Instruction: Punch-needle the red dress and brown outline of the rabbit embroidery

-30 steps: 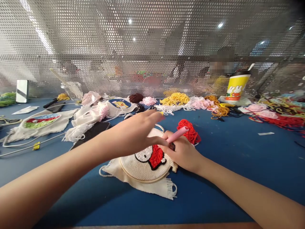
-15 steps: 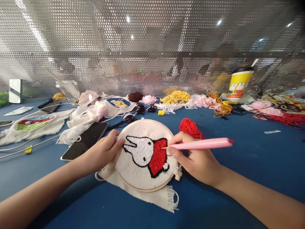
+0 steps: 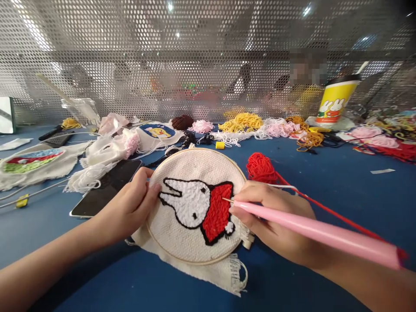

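My left hand (image 3: 134, 206) grips the left rim of a round embroidery hoop (image 3: 191, 261), thumb on the front and the other fingers partly hidden behind. Stretched in the hoop is cream cloth with a white rabbit (image 3: 191, 203) lying sideways, outlined in black, with a red body (image 3: 219, 216). A pink punch needle (image 3: 312, 227) sits pinched in my right hand (image 3: 276, 216); its thin metal tip is over the red body, and I cannot tell whether it pierces the cloth. Red yarn runs from a red ball (image 3: 261, 167) behind my right hand toward the tool's back end.
A phone (image 3: 107, 190) and white yarn (image 3: 81, 180) lie left of the hoop. Other punched cloths, yellow yarn (image 3: 243, 123), pink yarn (image 3: 202, 126) and brown yarn (image 3: 182, 123) line the back. A yellow cup (image 3: 338, 102) stands back right before a perforated metal screen (image 3: 201, 43).
The punch needle has tilted, its back end swinging down and toward me. Red yarn now stretches out beside it. The hoop appears slightly larger and closer.
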